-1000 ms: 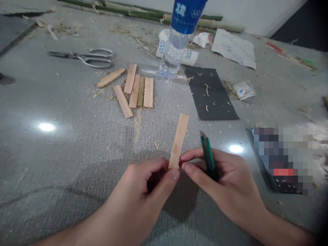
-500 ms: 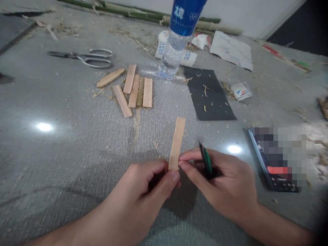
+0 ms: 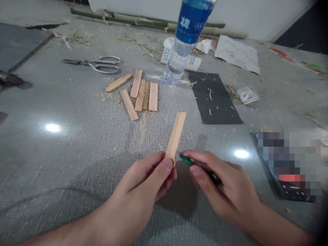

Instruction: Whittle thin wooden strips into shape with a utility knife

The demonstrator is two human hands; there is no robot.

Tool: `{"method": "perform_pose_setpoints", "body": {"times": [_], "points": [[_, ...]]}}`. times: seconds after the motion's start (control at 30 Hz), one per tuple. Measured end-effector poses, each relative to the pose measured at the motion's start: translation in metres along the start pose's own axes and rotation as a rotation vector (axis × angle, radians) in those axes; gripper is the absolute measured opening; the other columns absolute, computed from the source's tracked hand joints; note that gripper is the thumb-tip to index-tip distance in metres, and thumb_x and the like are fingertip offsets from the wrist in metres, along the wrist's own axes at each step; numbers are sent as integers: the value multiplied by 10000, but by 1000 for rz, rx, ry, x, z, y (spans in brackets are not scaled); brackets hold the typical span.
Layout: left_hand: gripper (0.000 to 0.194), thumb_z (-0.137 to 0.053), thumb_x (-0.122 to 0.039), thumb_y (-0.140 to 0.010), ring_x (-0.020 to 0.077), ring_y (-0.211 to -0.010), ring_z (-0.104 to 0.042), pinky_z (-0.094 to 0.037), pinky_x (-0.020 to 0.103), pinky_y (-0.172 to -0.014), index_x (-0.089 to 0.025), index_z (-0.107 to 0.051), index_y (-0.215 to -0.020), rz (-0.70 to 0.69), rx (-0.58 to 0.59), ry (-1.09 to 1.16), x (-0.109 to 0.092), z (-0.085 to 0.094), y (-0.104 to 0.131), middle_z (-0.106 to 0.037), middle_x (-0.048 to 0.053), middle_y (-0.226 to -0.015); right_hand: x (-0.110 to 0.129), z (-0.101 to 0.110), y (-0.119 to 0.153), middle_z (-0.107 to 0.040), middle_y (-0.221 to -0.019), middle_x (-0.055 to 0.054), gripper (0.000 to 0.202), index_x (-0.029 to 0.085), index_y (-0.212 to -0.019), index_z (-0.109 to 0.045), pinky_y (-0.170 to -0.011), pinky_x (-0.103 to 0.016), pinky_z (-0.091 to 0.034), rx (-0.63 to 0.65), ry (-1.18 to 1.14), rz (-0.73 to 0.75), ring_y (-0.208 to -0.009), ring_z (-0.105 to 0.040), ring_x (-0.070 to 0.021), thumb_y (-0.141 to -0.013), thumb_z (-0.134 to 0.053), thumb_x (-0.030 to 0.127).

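Note:
My left hand (image 3: 151, 181) pinches the lower end of a flat bamboo strip (image 3: 176, 131), which tilts up and away to the right. At the thumb tip, a small curl of the strip's material shows. In the fingers of my right hand (image 3: 225, 181) lies a slim green-and-black tool (image 3: 188, 160), shaped like a craft knife. Its green end points toward the strip but appears apart from it, and the rest is partly hidden by the hand. Beyond my hands, several cut bamboo pieces (image 3: 153, 97) lie on the grey surface among shavings.
Metal scissors (image 3: 105, 65) lie at the back left. A water bottle (image 3: 183, 41) stands behind the pieces, near white wrappers (image 3: 238, 54). Dark sandpaper-like sheet (image 3: 215, 99) carries shavings. A phone (image 3: 294, 191) lies at right. Green bamboo poles (image 3: 128, 19) run along the wall.
My right hand has moved slightly off the strip, and the tool has swung from upright to pointing left at it. The strip leans further right. The whole view has shifted slightly.

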State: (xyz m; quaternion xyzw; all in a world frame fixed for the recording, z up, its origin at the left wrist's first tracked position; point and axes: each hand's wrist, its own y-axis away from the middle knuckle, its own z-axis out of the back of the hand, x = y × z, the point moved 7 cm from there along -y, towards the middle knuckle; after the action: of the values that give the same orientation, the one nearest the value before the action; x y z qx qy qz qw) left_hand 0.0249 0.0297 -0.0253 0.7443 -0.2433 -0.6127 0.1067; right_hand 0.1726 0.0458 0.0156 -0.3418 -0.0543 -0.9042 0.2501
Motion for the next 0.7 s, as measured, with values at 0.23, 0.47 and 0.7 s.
{"method": "perform_pose_setpoints", "body": {"times": [0.23, 0.47, 0.7], "points": [[292, -597, -449, -892, 84, -608, -472, -404, 169, -479, -181, -604, -775, 34, -4, 210, 5, -2, -1, -529, 9, -730, 0, -10, 0, -758, -939, 18, 290, 305, -1270, -505, -565, -221, -466, 77, 18, 46, -635, -679, -104, -992, -501, 223], [262, -653, -447, -847, 99, -641, -511, -444, 179, -502, -186, -632, -824, 112, -19, 254, 10, 1, 0, -532, 9, -736, 1, -12, 0, -720, -816, 39, 385, 297, -1353, -484, -553, -234, -445, 147, -54, 88, -569, -621, -104, -990, -478, 168], [216, -623, -386, -870, 88, -599, -472, -390, 170, -461, -187, -603, -789, 234, -10, 344, 17, -1, 2, -549, 13, -725, 0, -18, -2, -725, -877, -1, 363, 258, -1351, -493, -614, -253, -473, 198, -88, 112, -686, -665, -134, -1003, -432, 173]]}}
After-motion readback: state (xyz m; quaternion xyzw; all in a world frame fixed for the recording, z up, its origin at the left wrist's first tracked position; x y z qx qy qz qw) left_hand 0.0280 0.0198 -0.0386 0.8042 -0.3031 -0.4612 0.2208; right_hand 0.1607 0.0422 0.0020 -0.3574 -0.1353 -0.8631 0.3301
